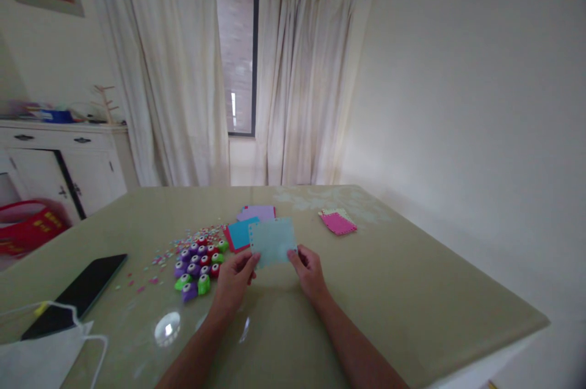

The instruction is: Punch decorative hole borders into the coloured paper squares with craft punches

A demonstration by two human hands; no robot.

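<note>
Between my two hands a pale blue-green square paper (273, 241) is held up above the table, with punched holes along its upper and left edges. My left hand (237, 273) pinches its lower left corner, and my right hand (307, 264) grips the lower right one. Behind it lie a bright blue sheet (242, 232) on red paper and a lilac sheet (259, 212). Just left of my left hand sits a cluster of purple, red and green eye-shaped pieces (194, 269). Small coloured bits (183, 242) are scattered behind and beside that cluster.
Pink hole-edged paper (339, 223) lies over a pale one at the right back of the table (389, 291). On the left are a black phone-like slab (82, 291) and a white face mask (43, 358). A wall borders the right side; a white cabinet (96, 163) stands far left.
</note>
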